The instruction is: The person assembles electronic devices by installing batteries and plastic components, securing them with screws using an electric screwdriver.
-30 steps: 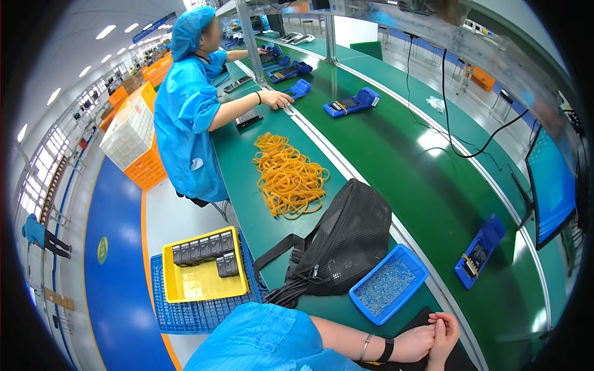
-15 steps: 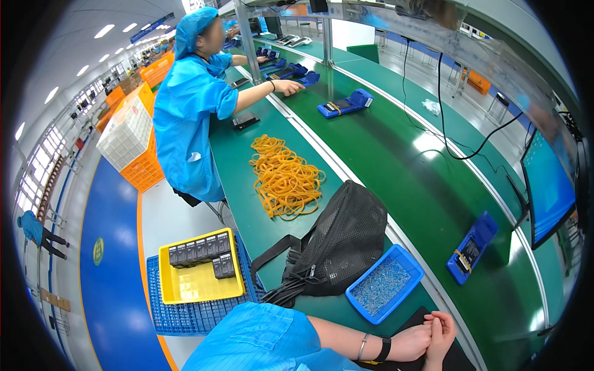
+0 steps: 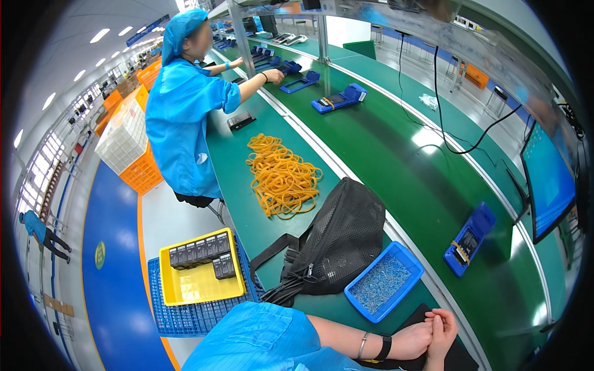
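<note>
My left hand (image 3: 411, 342), with a bracelet and a dark watch at the wrist, is curled into a loose fist near the lower edge. Pressed against it is my right hand (image 3: 441, 336), its fingers bent inward. No object shows in either hand, though the space between them is hidden. Both rest over a black mat (image 3: 461, 357) at the bench edge. Closest to them is a blue tray (image 3: 354, 295) filled with small screws or pins. A black mesh bag (image 3: 346, 241) lies beyond the tray, and past it a pile of orange rubber bands (image 3: 283, 179).
To the right, a blue device with a band (image 3: 470, 238) lies on the green conveyor (image 3: 408, 179); another blue device (image 3: 340, 99) sits farther along. A yellow bin (image 3: 198, 287) holding black battery-like blocks stands at left. A co-worker (image 3: 185, 117) reaches over the line. A monitor (image 3: 544, 182) stands at right.
The co-worker's near hand has drawn back from the conveyor, and a blue piece there now lies apart from the others. My hands stay together; the whole view has shifted slightly.
</note>
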Demonstrator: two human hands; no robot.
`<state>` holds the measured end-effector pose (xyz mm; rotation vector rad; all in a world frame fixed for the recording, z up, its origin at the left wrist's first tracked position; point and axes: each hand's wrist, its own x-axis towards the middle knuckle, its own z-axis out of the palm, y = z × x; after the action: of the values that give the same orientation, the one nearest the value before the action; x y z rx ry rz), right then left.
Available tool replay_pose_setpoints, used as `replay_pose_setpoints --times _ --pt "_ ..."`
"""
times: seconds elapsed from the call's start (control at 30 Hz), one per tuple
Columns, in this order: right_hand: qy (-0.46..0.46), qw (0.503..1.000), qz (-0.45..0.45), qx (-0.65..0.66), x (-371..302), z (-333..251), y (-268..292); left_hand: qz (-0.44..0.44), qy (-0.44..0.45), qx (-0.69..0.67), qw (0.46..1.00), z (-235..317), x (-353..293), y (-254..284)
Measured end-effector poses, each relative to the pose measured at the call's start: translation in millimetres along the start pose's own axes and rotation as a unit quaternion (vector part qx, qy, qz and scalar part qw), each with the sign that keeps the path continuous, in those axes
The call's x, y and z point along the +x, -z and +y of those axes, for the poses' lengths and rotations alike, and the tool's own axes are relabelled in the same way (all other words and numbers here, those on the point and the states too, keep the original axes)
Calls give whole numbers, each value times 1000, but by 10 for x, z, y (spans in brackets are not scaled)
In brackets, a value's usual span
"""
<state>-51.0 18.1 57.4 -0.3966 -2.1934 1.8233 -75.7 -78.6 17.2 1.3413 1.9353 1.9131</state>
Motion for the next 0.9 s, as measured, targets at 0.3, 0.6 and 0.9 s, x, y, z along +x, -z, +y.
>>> replay_pose_setpoints --times 0.3,0.6,0.9 --pt "3 1000 -1 1 -4 -15 14 -1 17 -2 1000 12 3 -18" --pt "-1 1000 -2 1 -23 -34 -17 -2 14 -1 1000 33 -11 20" --pt "-4 1000 -5 1 -3 -22 7 -33 35 3 999 81 23 80"
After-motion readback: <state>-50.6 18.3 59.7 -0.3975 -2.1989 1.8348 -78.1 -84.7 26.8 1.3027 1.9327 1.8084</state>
